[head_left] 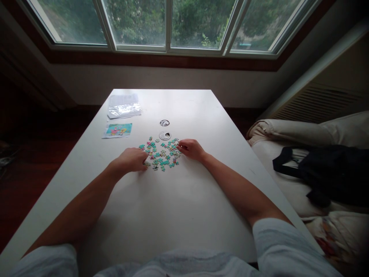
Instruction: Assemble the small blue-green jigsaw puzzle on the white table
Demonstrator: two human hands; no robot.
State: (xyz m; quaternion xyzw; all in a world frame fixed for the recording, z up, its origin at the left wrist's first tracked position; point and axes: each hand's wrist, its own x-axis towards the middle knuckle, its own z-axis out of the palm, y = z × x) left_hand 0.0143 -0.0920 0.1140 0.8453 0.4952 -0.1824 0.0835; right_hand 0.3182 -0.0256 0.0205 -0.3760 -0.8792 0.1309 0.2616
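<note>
Head camera view: bare left hand (133,159) and bare right hand (190,149) flank small, mostly turquoise jigsaw pieces (165,163)

The jigsaw pieces lie scattered around the middle of a smooth white rectangular table (187,215), well inside all its edges. The left hand, fingers curled, meets the pile's left border. The right hand, thumb and fingers drawn close together, reaches its upper right border. Whether either hand pinches a piece cannot be told.

Just beyond the pieces sits a round pale grey disc with a dark spot (165,135); behind it is a round dark-rimmed black-and-white disc (164,123). Near the left edge lies a turquoise, pink and yellow printed picture sheet (118,130), and farther back, by the far left corner, a shiny clear plastic packet (124,105).

Broad white tabletop stretches between pile and person, and more runs from the right hand to the right edge. Past that edge stands a cream padded sofa (265,154) bearing a dark cloth garment (340,173); past the left edge, dark red-brown floor (52,154).
</note>
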